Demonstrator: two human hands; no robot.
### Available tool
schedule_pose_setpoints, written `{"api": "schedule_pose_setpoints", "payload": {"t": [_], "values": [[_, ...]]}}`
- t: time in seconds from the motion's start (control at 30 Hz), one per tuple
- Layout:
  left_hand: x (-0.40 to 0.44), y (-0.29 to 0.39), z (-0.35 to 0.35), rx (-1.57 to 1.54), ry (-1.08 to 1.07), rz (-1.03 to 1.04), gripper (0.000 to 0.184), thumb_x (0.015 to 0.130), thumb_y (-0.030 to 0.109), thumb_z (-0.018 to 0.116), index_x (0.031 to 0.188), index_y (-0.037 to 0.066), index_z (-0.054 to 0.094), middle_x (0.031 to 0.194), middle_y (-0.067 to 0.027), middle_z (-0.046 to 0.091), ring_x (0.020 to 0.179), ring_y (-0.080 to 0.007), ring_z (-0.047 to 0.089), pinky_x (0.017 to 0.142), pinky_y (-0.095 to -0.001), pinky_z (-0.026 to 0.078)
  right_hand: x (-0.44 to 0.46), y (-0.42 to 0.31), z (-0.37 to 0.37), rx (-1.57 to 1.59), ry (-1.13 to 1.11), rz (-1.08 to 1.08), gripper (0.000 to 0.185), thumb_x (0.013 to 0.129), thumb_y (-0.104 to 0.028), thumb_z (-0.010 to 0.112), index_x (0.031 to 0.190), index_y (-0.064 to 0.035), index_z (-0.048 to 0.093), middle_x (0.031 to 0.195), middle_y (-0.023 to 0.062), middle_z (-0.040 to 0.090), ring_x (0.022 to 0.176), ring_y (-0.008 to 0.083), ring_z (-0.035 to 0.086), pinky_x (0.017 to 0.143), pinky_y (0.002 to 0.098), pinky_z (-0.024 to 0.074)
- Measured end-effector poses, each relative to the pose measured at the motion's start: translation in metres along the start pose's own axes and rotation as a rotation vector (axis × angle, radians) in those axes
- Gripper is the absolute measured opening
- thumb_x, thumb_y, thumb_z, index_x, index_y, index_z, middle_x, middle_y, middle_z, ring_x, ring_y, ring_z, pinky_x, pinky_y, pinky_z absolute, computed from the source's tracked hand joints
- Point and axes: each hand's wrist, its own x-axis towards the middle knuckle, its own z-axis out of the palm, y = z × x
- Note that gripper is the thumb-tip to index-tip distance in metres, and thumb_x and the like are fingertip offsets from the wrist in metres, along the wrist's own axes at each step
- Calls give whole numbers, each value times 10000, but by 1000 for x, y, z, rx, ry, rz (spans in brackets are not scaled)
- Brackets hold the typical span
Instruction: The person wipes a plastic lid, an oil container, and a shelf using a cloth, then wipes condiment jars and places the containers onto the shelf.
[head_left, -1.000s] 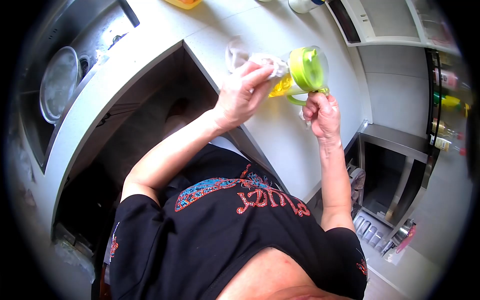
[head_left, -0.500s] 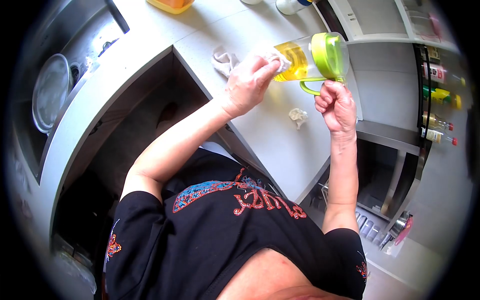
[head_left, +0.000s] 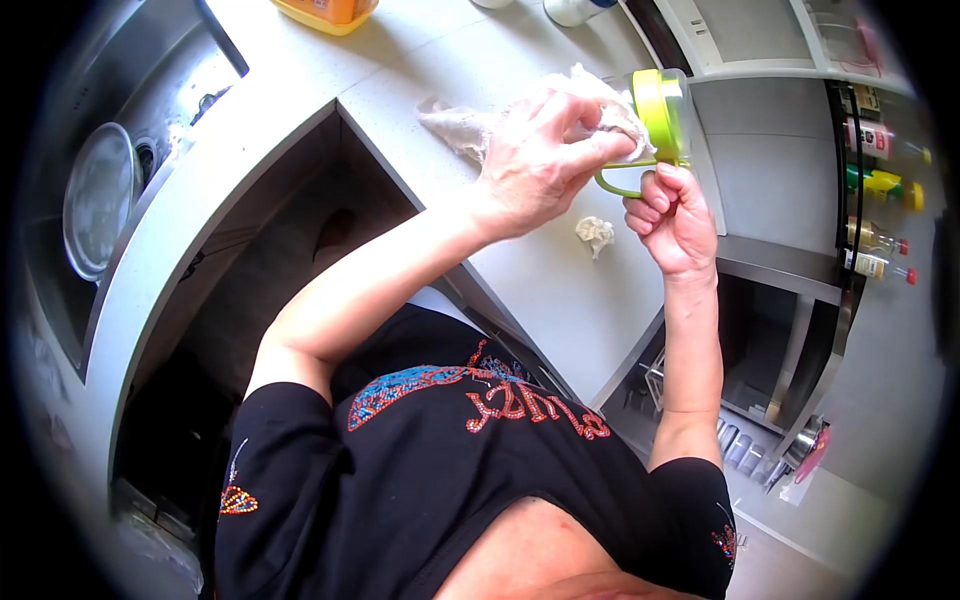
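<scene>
My left hand (head_left: 540, 160) is closed around a bunched white cloth (head_left: 598, 90), pressing it against the side of a clear oil jug (head_left: 676, 108) with a lime-green collar. The cloth and hand cover most of the jug's body, so the oil inside is hidden. Gripping the jug's green handle (head_left: 622, 190) near the collar, my right hand (head_left: 672, 210) keeps it tilted on its side above the counter. A loose end of whitish cloth trails on the counter behind my left hand. A small crumpled white tissue (head_left: 595, 234) lies below the jug.
The white countertop (head_left: 560, 300) bends round to a steel sink (head_left: 170, 60) on the left, where a round translucent lid (head_left: 102, 200) leans. An orange container (head_left: 330, 12) and a white jar (head_left: 575, 10) stand at the back. Several bottles (head_left: 870, 190) line a rack at right.
My left hand has slid the cloth right along the jug toward the green collar, covering the yellow oil that showed before. The right hand's hold on the handle is nearly unchanged.
</scene>
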Motion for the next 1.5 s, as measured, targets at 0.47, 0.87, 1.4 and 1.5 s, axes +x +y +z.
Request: {"api": "schedule_pose_setpoints", "payload": {"t": [0.47, 0.87, 1.4, 1.5], "values": [[-22, -26, -27, -702, -104, -1018, 254, 841, 124, 578, 1070, 15, 590, 878, -32, 627, 793, -81, 560, 700, -231, 470, -5, 8, -18, 27, 95, 32, 291, 860, -192, 478, 600, -131, 363, 543, -20, 382, 502, 108, 341, 459, 239, 313], [-9, -26, -22, -751, -349, -1160, 311, 796, 17, 520, 1105, 13, 548, 840, -55, 606, 736, -110, 583, 643, -248, 507, 18, 55, -18, -91, 251, -94, 235, 835, -150, 490, 626, -108, 392, 527, -7, 367, 456, 102, 302, 445, 249, 288], [-54, -75, -6, -1655, 345, -1490, 287, 868, 276, 447, 1044, 80, 561, 947, -56, 571, 858, -204, 559, 740, -331, 477, -5, 54, -42, -36, 289, -135, 221, 822, -136, 521, 628, -114, 417, 535, -11, 380, 459, 93, 332, 438, 237, 299], [-67, -93, 8, -1321, -106, -1275, 365, 832, 306, 554, 1133, 100, 530, 1111, -68, 536, 961, -197, 552, 824, -309, 464, -6, 54, -41, -28, 278, -113, 225, 814, -139, 530, 616, -113, 425, 536, -10, 388, 463, 90, 341, 437, 237, 302]]}}
